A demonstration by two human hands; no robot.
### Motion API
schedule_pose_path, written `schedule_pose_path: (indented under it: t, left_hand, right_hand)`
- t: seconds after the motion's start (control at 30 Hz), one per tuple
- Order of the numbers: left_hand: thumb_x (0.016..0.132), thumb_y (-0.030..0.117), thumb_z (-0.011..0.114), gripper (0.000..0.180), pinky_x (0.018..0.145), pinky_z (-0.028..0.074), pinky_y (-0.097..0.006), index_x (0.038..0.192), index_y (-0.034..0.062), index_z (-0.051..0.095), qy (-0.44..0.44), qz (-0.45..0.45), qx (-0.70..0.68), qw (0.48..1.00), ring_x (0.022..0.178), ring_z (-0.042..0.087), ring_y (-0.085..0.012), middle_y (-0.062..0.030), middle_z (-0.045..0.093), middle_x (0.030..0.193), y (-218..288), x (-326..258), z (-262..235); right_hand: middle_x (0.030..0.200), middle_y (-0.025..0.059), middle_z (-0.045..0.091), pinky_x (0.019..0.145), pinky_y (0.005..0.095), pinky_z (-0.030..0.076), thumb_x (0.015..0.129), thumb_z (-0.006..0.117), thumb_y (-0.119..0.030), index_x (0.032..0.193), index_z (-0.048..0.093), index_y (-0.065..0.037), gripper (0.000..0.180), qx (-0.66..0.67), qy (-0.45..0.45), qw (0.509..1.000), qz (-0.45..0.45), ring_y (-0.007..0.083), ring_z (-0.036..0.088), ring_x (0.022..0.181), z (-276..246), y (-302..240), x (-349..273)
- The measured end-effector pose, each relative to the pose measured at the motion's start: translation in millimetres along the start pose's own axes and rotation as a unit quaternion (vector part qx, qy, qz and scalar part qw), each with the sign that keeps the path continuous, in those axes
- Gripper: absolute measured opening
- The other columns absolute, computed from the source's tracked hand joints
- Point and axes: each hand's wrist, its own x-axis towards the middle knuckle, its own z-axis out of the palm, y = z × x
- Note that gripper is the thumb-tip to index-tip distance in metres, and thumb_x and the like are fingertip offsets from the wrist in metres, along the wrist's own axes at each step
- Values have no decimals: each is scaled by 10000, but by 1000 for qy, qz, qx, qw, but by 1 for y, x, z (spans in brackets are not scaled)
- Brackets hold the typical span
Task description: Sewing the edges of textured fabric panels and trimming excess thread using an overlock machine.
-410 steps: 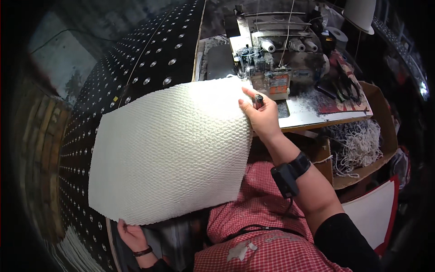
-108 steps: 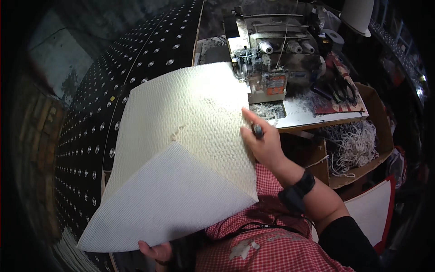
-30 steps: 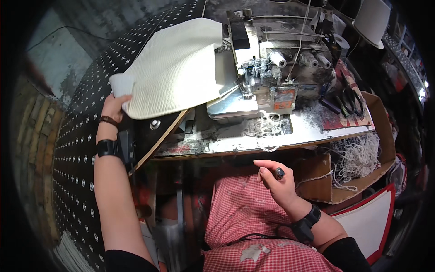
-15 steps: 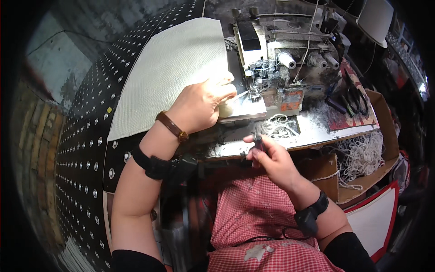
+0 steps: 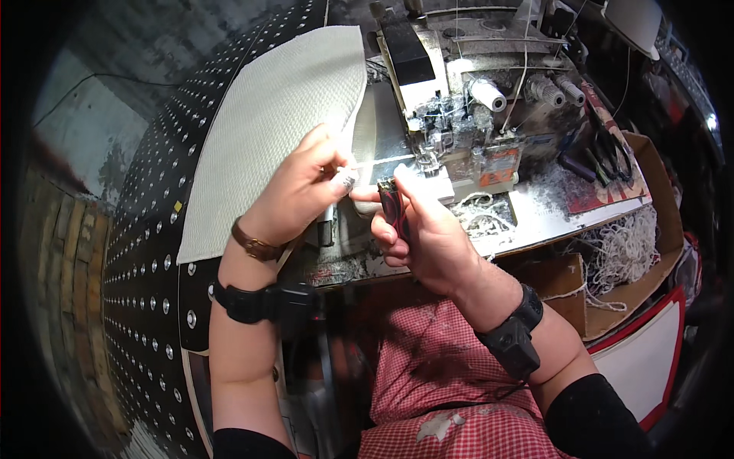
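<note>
A large white ribbed cloth (image 5: 287, 92) lies on the left of the table. My left hand (image 5: 302, 187) is closed at its near right edge, fingers pinched together; a white patch shows at the fingertips, and what exactly they grip is partly hidden. From there a white thread chain (image 5: 382, 161) runs taut to the presser foot of the sewing machine (image 5: 432, 157). My right hand (image 5: 428, 237) is wrapped round small black and red thread snips (image 5: 393, 208), held upright just below the chain. The snips' blades are hard to make out.
Tangled white thread (image 5: 483, 218) lies on the table's front edge. Black-handled scissors (image 5: 612, 157) rest on a red patterned piece at the right. A cardboard box (image 5: 665, 222) full of thread scraps stands lower right. Thread cones (image 5: 485, 93) sit on the machine.
My right hand has moved up and left with the snips, close to my left hand. My left hand has drawn back toward me from the machine, and the chain now shows stretched between.
</note>
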Motion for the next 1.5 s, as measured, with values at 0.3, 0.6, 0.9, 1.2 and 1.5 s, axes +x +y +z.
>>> schedule_pose_path:
  t: [0.3,0.6,0.9,1.2,1.5]
  left_hand:
    - [789,53,506,135,693,357,-208,885,-34,543,52,26,26,998,771,410,-97,-37,409,889,0,-5,-14]
    - [749,-24,553,205,733,409,-223,949,-19,597,25,-72,-141,987,837,460,-97,-27,426,898,8,-7,-16]
    - [678,19,722,175,615,445,-181,806,-4,604,86,-42,-152,984,714,506,-55,-3,438,837,-2,-7,-6]
    - [689,-13,692,121,622,413,-185,759,3,595,131,-41,-143,980,712,497,-58,1,490,800,-4,-2,2]
    - [677,-18,698,119,616,405,-189,731,10,595,120,-51,-146,981,703,489,-60,4,487,780,-3,-1,2]
  right_hand:
    - [554,-30,400,387,190,246,909,337,-501,912,572,-68,492,-4,33,999,39,51,286,409,-2,-2,6]
    - [555,-34,383,410,172,245,902,479,-305,1089,556,-143,259,137,-116,984,-3,36,310,441,-4,8,13]
    - [523,-28,380,403,201,263,911,354,-484,851,553,-80,454,7,72,996,48,69,298,405,5,0,-2]
    - [520,-60,354,405,202,256,924,299,-472,720,449,-131,424,30,12,997,66,53,278,417,5,1,11]
    - [524,-65,349,400,195,254,929,298,-454,736,459,-128,412,36,3,998,48,44,271,418,5,2,12]
